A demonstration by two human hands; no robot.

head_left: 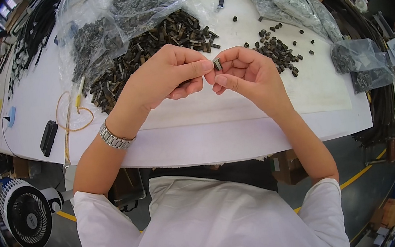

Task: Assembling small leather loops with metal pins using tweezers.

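My left hand [170, 75], with a metal watch [114, 136] on its wrist, is closed in a pinch at the middle of the table. Its thumb and fingertips meet those of my right hand [251, 75], which is also closed. Between them is a small dark, bronze-coloured metal piece [217, 64]; the fingers partly hide it. Behind my left hand spreads a large heap of similar small dark metal pieces [167, 33], partly under clear plastic. Beyond my right hand lies a smaller scatter of short dark pieces [277, 52].
A clear plastic bag [120, 14] covers the back of the heap. Filled plastic bags [286, 4] lie at the back right, another bag [363, 63] at the right edge. On the left are a black case [49, 138], a looped cord [91, 118] and a fan [28, 213].
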